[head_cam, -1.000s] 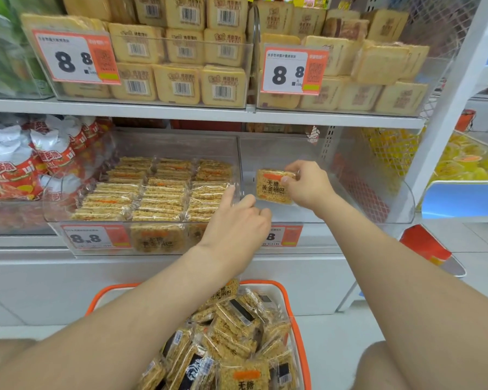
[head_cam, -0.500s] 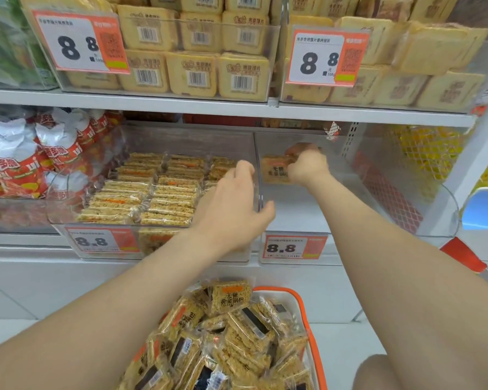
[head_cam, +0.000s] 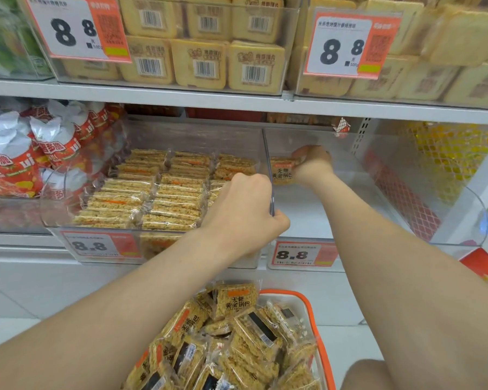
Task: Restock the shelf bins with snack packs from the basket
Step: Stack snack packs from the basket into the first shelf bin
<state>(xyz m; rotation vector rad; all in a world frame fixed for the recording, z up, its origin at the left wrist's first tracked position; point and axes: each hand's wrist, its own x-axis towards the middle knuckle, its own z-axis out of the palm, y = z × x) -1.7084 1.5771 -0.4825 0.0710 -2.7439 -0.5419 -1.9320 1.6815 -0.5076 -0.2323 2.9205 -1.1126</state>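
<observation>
My right hand (head_cam: 312, 164) reaches deep into the right clear shelf bin (head_cam: 350, 209) and pinches one golden snack pack (head_cam: 282, 171) upright near the bin's back left corner. My left hand (head_cam: 248, 209) grips the clear divider wall (head_cam: 271, 192) between the two bins, fingers curled over its top edge. The left bin (head_cam: 51, 218) holds several neat rows of the same snack packs (head_cam: 152, 198). Below, an orange-rimmed white basket (head_cam: 320, 333) is piled with several loose snack packs (head_cam: 231, 342).
The shelf above carries bins of yellow square packs (head_cam: 200, 63) behind 8.8 price tags (head_cam: 79, 26). Red and white bags (head_cam: 14, 159) fill the bin at far left. Yellow goods behind mesh (head_cam: 445, 153) sit at right. A white upright post (head_cam: 473, 192) frames the shelf's right side.
My right hand carried the snack pack from the bin's front to deep inside it. My left hand moved onto the divider and curled over it. The view moved closer to the shelf.
</observation>
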